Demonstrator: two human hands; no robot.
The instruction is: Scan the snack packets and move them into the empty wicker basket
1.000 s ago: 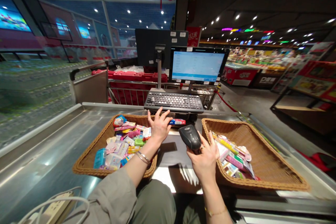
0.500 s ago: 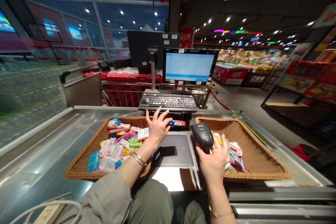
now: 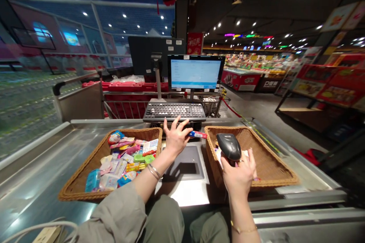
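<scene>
Between thumb and fingers, my left hand [image 3: 177, 138] pinches a small blue and red box [image 3: 199, 134] with a white label, its other fingers spread just in front of the keyboard. A black barcode scanner [image 3: 229, 146] is in the grip of my right hand [image 3: 240, 172], its head above the near left part of the right wicker basket [image 3: 272, 152]. Small packets in that basket are mostly hidden by my hand and the scanner. The left wicker basket [image 3: 74, 182], beside my left forearm, holds many small colourful packaged goods [image 3: 122, 163].
A keyboard [image 3: 173, 110] and a lit monitor [image 3: 195, 73] stand at the counter's far edge. A grey flat panel [image 3: 186, 165] lies between the baskets. Bottom left, a power strip [image 3: 47, 234] with white cables rests on the metal counter [image 3: 31, 171]. Shopping carts stand behind.
My left hand has carried the small box rightward, to the right basket's near corner region. The scanner has shifted right over that basket. The view has turned slightly right.
</scene>
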